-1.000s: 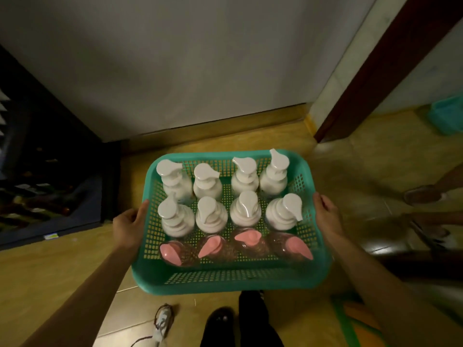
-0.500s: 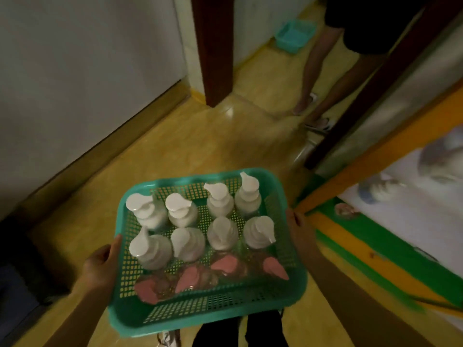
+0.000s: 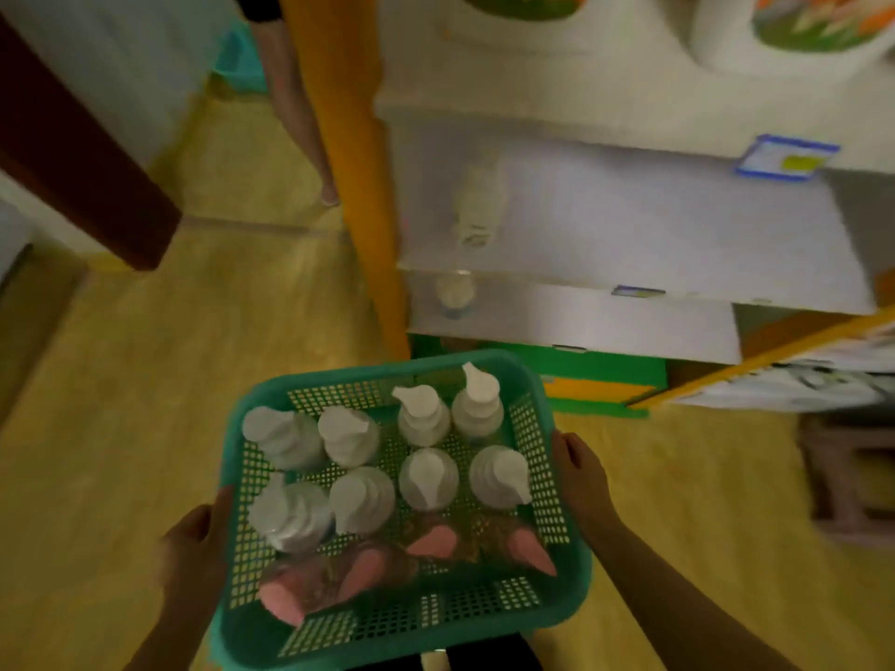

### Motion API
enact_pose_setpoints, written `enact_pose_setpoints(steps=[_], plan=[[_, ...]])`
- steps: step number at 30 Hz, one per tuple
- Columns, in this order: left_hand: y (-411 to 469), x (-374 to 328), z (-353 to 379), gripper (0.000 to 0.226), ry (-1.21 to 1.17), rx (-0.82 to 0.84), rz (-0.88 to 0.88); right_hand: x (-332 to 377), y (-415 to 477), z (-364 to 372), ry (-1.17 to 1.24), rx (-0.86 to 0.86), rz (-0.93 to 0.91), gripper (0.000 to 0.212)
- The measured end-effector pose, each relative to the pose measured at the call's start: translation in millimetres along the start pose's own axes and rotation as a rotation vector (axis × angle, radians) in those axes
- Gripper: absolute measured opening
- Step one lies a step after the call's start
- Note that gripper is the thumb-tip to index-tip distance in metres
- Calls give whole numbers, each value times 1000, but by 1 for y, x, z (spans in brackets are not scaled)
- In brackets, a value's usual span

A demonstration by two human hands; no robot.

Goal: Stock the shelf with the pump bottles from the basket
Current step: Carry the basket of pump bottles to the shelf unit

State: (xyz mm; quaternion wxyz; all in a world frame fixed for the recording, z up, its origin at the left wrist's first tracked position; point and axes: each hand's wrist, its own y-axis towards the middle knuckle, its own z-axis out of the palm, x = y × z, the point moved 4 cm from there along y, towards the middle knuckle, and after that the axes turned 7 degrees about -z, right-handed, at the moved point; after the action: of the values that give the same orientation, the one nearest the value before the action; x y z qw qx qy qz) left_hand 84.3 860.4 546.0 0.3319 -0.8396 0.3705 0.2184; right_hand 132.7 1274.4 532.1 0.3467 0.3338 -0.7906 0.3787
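Note:
I carry a green perforated basket (image 3: 542, 418) in front of me, above the floor. My left hand (image 3: 193, 559) grips its left side and my right hand (image 3: 581, 481) grips its right side. Inside stand several pump bottles with white tops (image 3: 428, 477) in two rows, and a near row with pink tops (image 3: 433, 542). Ahead and to the right is the white shelf (image 3: 629, 220) with an orange post (image 3: 348, 176). A pump bottle (image 3: 477, 205) stands on its middle board and another (image 3: 454, 293) on the board below.
A person's bare legs (image 3: 295, 113) stand behind the orange post. A dark red door frame (image 3: 82, 157) is at the left. White tubs (image 3: 794, 31) sit on the upper shelf, price tags (image 3: 787, 157) on shelf edges. A pinkish stool (image 3: 852, 481) stands at the right.
The view has swung right: first the wall and door frame, now the shelf fills the upper right. Both hands kept hold of the basket throughout.

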Motion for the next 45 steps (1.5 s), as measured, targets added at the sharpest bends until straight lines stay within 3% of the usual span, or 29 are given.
enact_pose_setpoints(steps=[8,15,21,25,33,45], plan=[[-39,-89,139,51,-10,203,212,-77,21,-118,36,-222,167,33],[-59,-90,245,59,-3,318,185,-149,52,-182,-5,-297,247,33],[-77,-84,326,57,-6,307,172,-218,89,-204,4,-247,317,25],[-74,-66,383,48,-13,258,178,-275,127,-196,5,-246,356,26],[-27,16,491,52,-20,213,199,-391,200,-137,-2,-271,329,29],[56,150,615,50,-17,144,262,-549,278,-34,-12,-237,190,22]])
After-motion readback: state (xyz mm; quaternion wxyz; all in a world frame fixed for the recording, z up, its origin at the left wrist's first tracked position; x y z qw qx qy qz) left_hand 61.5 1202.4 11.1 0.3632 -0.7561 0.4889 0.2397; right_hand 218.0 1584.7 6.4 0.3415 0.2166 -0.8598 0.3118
